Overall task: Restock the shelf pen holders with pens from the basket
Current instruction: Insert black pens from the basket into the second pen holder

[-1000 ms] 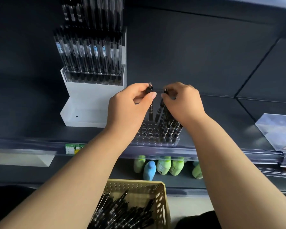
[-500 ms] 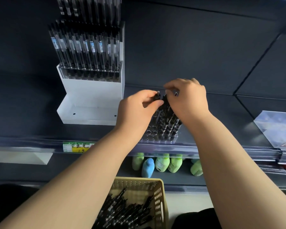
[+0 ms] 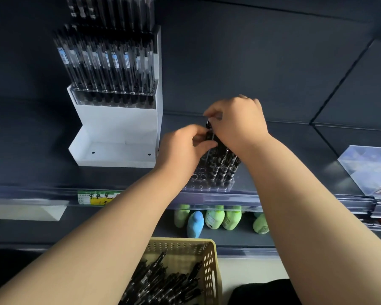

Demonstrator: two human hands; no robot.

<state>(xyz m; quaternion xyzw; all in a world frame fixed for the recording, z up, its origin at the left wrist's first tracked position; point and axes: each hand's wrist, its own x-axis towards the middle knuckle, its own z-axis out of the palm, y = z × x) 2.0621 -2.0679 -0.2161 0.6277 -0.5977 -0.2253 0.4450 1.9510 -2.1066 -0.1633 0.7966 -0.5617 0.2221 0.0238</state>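
A clear pen holder (image 3: 207, 183) with rows of round holes stands at the shelf's front edge; black pens (image 3: 223, 164) fill its right side, while holes on the left stay bare. My left hand (image 3: 183, 150) pinches the top of a black pen above the holder. My right hand (image 3: 238, 122) hovers just behind it, fingers curled round the tops of the pens there. Below, a yellow perforated basket (image 3: 209, 269) holds several loose black pens (image 3: 163, 282).
A white stepped display (image 3: 117, 148) full of clear-barrelled pens stands to the left on the dark shelf (image 3: 53, 172). A green price label (image 3: 95, 198) sits on the shelf rail. Green and blue bottles (image 3: 216, 219) lie on the shelf below. Glossy packs (image 3: 370, 170) lie at right.
The view has tilted, so the shelf sits higher in frame. Both hands have sunk closer to the holder's pens, and the left hand's pen stands lower among them.
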